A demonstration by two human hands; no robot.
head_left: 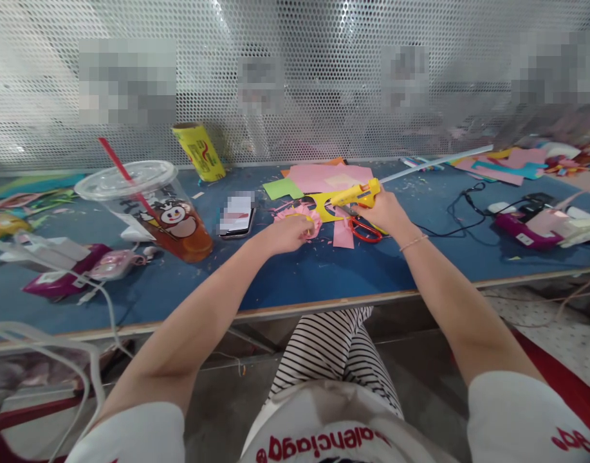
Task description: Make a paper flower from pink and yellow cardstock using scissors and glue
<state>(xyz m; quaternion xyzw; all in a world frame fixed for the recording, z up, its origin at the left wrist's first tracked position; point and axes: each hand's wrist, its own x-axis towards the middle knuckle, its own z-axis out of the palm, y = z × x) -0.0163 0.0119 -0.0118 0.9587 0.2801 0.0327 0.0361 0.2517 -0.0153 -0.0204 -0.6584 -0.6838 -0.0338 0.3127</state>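
Observation:
My right hand (pixel 384 209) is wrapped round a yellow hot glue gun (pixel 353 195), its nozzle pointing left. A long translucent glue stick (pixel 437 164) sticks out of the gun's back end. My left hand (pixel 289 235) has its fingers curled on a pink fringed paper piece (pixel 316 216) with some yellow at its middle; the fingers partly hide it. Between the hands lies yellow paper with cut-out holes (pixel 322 211). Below the glue gun are red-handled scissors (pixel 367 231) and a pink paper strip (pixel 343 234).
Pink sheets (pixel 328 175) and green paper (pixel 282 188) lie behind the hands. Leftward are a phone (pixel 237 215), a tilted plastic drink cup (pixel 172 225) with a red straw, and a yellow roll (pixel 201 152). Purple power strips (pixel 529 233) with cables lie at both sides. A perforated metal screen (pixel 314 128) stands behind the table.

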